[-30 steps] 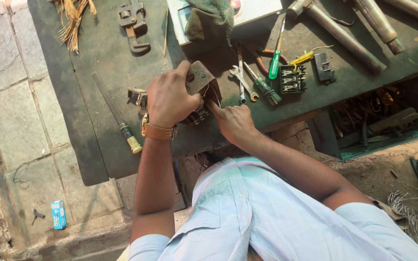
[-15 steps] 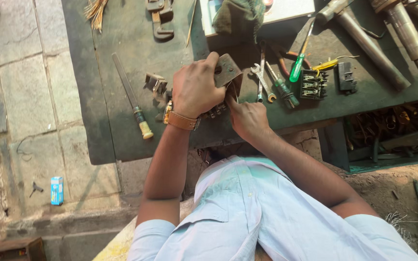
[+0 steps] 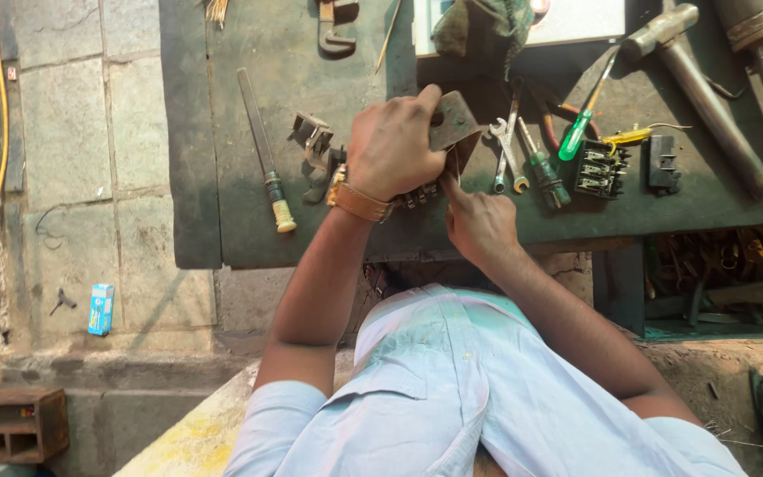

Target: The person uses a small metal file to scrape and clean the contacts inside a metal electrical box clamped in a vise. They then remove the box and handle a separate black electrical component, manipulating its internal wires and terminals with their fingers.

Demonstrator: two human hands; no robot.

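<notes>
1. Two hands work at the near edge of the dark green metal table. The left hand is curled tight over a flat grey metal block, thumb on its top face, with a tan strap on the wrist.
2. The right hand sits just below the block, fingers pinched together on something thin and upright at the block's lower edge; it is too small to tell whether that is a tool or a pin.
3. One long dark file with a pale yellow handle lies left of the hands, well apart from them.
4. One small grey metal bracket piece lies between the file and the left hand.
5. One silver open-ended spanner lies just right of the block.
6. Two screwdrivers: a dark green-handled one beside the spanner, and a bright green-handled one farther right, tilted.
7. Two black terminal blocks: a larger one with rows of screws, and a smaller one near it.
8. One long grey steel hammer-like tool lies diagonally at the right.
9. One small blue box lies on the stone floor, left of the table.
10. An open compartment under the table's right side holds a heap of rusty metal parts.
</notes>
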